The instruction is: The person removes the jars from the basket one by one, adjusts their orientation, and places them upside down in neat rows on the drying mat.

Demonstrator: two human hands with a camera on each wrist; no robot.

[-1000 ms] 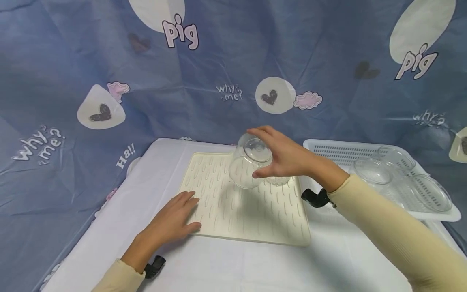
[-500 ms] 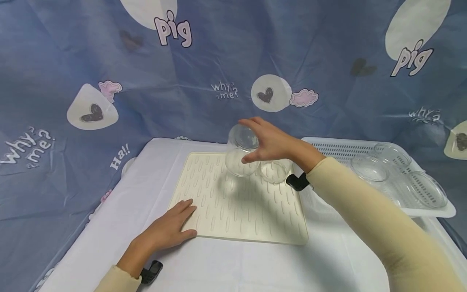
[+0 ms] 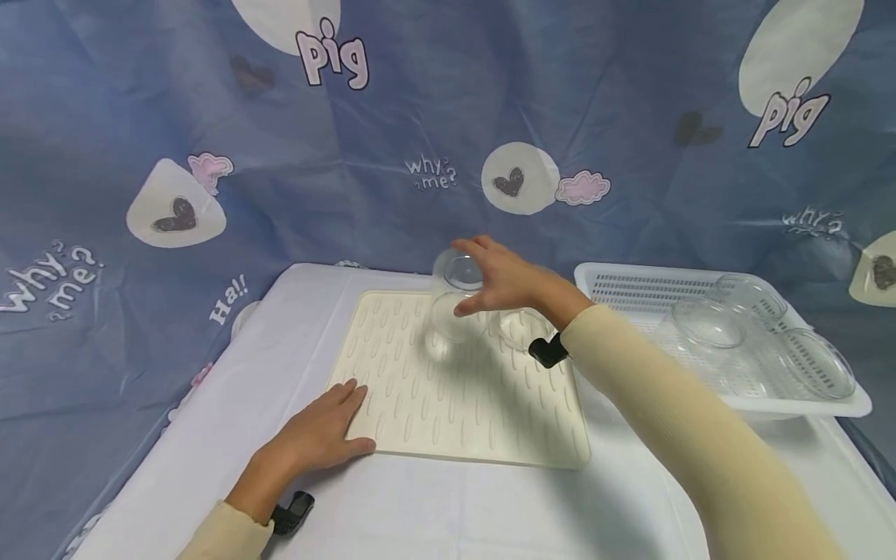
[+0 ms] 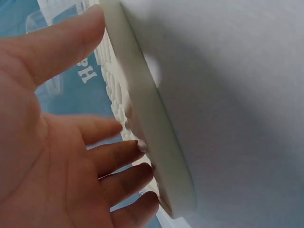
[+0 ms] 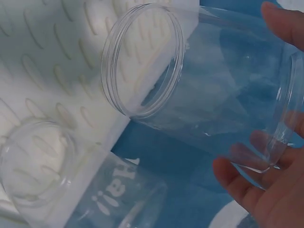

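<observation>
Grip of the right hand (image 3: 507, 276) holds a clear jar by its base, thumb on one side and fingers curled round the other. The held jar (image 3: 450, 307) is turned upside down, its threaded mouth facing the far part of a cream mat (image 3: 455, 420); whether the rim touches the mat is hard to tell. Just to the right of it, partly behind the right hand and forearm, a second jar (image 5: 38, 164) stands mouth-down on the mat, also clear, its rim near that of the held jar. The left hand (image 3: 318, 432) grasps nothing: it lies with relaxed fingers on the left near corner of the mat, the thumb by the near edge.

To the right of the mat sits a white slotted basket (image 3: 833, 407), with several clear jars (image 3: 710, 323) inside; at least three round outlines show, though the see-through walls overlap and an exact count is not possible. Mat and basket rest on a tabletop (image 3: 420, 505) covered in white. Both arms wear cream sleeves (image 3: 658, 404), with a black device (image 3: 548, 351) at each wrist. Behind the tabletop hangs blue cloth (image 3: 392, 218), printed with hearts, pink clouds and words such as "pig", "why me?" and "Ha!!".
</observation>
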